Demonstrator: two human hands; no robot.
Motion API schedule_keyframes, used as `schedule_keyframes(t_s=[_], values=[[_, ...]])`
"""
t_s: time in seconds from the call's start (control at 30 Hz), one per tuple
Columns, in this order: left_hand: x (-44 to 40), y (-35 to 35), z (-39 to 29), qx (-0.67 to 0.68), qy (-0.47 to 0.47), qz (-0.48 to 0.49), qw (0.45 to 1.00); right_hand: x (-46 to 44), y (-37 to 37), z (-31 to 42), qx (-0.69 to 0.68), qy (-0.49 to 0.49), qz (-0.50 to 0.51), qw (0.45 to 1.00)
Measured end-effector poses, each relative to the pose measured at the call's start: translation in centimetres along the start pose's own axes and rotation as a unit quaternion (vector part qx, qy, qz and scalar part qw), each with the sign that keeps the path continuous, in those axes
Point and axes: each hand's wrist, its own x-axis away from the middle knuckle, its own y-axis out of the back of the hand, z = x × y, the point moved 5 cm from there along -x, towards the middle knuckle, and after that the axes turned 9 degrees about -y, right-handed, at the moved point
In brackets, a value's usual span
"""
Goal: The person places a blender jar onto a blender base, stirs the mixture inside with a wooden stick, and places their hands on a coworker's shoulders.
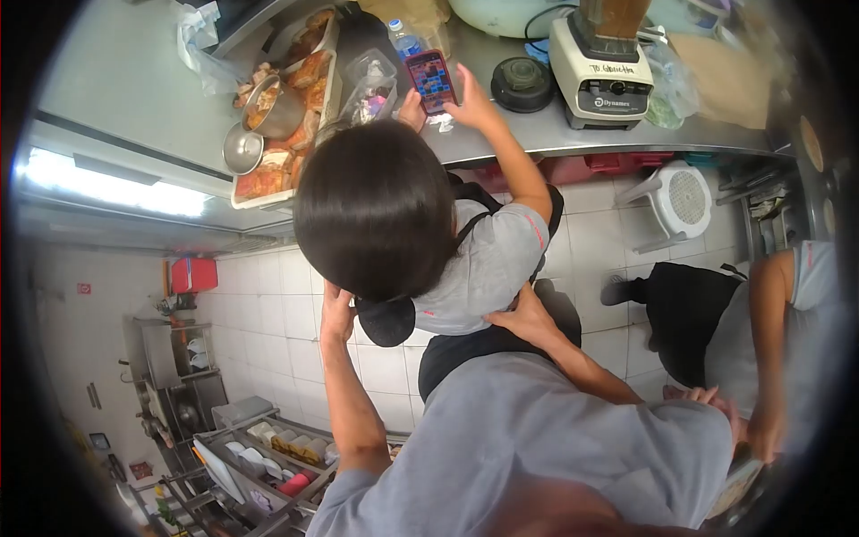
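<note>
Right in front of me stands a person in a grey shirt (pixel 483 246), seen from above and behind. My right hand (pixel 528 322) lies against this person's side, thumb and fingers apart. On the other side, my left hand (pixel 338 315) is close to the person's shoulder, below the dark-haired head (pixel 376 206); most of its fingers are hidden. The person's own hands (pixel 474 107) hold a phone (pixel 431 82) in a red case with a lit screen, over the steel counter (pixel 501 134).
A tray of raw-looking marinated meat (pixel 259 183) with metal bowls (pixel 242 148) stands on the counter, left of the phone. A blender (pixel 601 76) and a black round lid (pixel 523 85) are right. A white stool (pixel 684 201) and another person (pixel 761 313) are at right; a rack (pixel 268 456) is lower left.
</note>
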Motion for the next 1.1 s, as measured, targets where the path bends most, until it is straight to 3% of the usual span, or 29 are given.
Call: schedule_keyframes(t_s=[0.03,0.1,0.13,0.17,0.27,0.33,0.43,0.5,0.53,0.67,0.97,1.1], values=[[0.1,0.4,0.3,-0.009,-0.011,0.003,1.000,0.1,-0.4,-0.5,-0.010,-0.091,0.080,0.993],[0.8,-0.1,-1.3,-0.009,0.008,-0.032,0.999,-0.1,0.6,0.2,-0.020,-0.182,0.162,0.970],[1.0,-0.4,-1.7,-0.007,0.023,-0.066,0.998,-0.4,1.9,0.7,0.037,-0.159,0.268,0.949],[1.2,-0.8,-1.5,-0.009,0.025,-0.064,0.998,-0.6,3.5,2.3,0.053,-0.115,0.279,0.952],[1.6,-2.2,-2.9,-0.248,-0.214,-0.094,0.940,-5.8,7.6,11.3,-0.019,0.054,0.001,0.998],[1.7,-3.3,-2.6,-0.285,-0.259,-0.105,0.917,-12.0,6.9,16.3,-0.007,0.111,-0.086,0.990],[2.0,-4.1,-2.3,-0.295,-0.277,-0.112,0.907,-25.7,3.1,17.0,0.116,0.159,-0.069,0.978],[2.5,-4.3,-2.2,-0.301,-0.283,-0.117,0.903,-29.5,1.1,17.3,0.116,0.175,-0.045,0.977],[2.6,-4.3,-2.3,-0.303,-0.286,-0.121,0.901,-30.4,0.2,17.0,0.183,0.136,-0.028,0.973],[3.1,-4.5,-2.2,-0.309,-0.295,-0.130,0.895,-28.8,-0.4,18.2,0.307,0.013,0.041,0.951],[1.9,-4.7,-3.0,-0.317,-0.326,-0.136,0.880,-27.8,-0.7,18.0,0.331,0.011,0.096,0.939],[0.0,-4.7,-4.1,-0.322,-0.348,-0.128,0.871,-27.7,-0.5,18.7,0.357,0.036,0.059,0.932]])
